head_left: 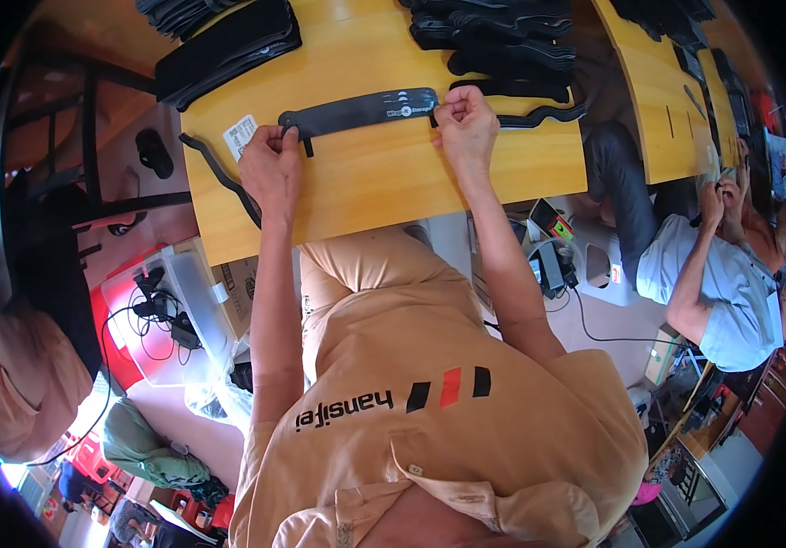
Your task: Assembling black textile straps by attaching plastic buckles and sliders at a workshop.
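Observation:
A wide black strap (352,111) with pale printing near its right end stretches nearly level above or on the yellow wooden table (374,196). My left hand (270,172) pinches its left end between thumb and fingers, next to a short black tab hanging down. At the other end, the closed fingers of my right hand (468,132) grip the strap's tip. Beside my left hand lies a white printed label sheet (237,134). A narrow black strap (221,175) droops over the table's left edge, and another black strap (543,117) lies right of my right hand.
Stacks of black straps stand at the far left (228,50) and far right (502,50) of the table. To the right, a co-worker in a light shirt (708,288) sits by another table. A clear plastic bin (187,315) with cables stands on the floor at left.

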A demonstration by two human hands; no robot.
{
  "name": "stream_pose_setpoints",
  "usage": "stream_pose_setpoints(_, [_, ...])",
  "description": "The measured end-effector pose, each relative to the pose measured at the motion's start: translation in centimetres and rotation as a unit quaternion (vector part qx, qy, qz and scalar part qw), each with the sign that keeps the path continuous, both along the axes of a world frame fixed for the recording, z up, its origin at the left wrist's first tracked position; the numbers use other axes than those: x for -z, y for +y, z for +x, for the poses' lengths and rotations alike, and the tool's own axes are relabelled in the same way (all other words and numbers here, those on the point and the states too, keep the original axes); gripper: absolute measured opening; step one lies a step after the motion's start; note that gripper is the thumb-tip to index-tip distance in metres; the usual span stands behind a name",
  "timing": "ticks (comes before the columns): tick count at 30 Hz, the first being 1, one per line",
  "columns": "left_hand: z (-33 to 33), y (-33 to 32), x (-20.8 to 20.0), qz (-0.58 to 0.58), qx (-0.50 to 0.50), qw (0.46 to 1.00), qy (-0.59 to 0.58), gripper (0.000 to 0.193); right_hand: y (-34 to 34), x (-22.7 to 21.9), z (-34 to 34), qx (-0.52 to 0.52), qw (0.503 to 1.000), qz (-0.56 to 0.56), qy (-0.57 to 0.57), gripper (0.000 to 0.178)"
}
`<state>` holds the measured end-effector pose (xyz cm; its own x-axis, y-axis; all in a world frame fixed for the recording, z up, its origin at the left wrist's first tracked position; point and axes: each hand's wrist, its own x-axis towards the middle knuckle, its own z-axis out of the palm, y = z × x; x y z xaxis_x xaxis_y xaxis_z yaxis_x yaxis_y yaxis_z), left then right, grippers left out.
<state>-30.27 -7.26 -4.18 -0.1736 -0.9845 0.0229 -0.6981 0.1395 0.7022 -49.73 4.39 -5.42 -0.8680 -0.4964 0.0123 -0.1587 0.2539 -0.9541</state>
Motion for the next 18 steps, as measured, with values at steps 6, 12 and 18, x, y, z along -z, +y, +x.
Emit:
stream_pose_setpoints(6, [0.03, 0.02, -0.02, 0.004, 0.001, 1.000, 0.003, 0.022, 0.00, 0.19, -0.04, -0.006, 1.000, -0.003, 0.001, 0.012])
stream_pose_setpoints(12, [0.00, 0.04, -0.04, 0.009, 0.000, 1.000, 0.006, 0.023, -0.01, 0.29, -0.04, -0.003, 1.000, 0.006, 0.013, 0.010])
stream_pose_setpoints(18, [0.06, 0.03, 0.23, -0.005, 0.002, 1.000, -0.012, 0.022, -0.08, 0.63, -0.12, -0.010, 0.999, 0.015, 0.048, 0.010])
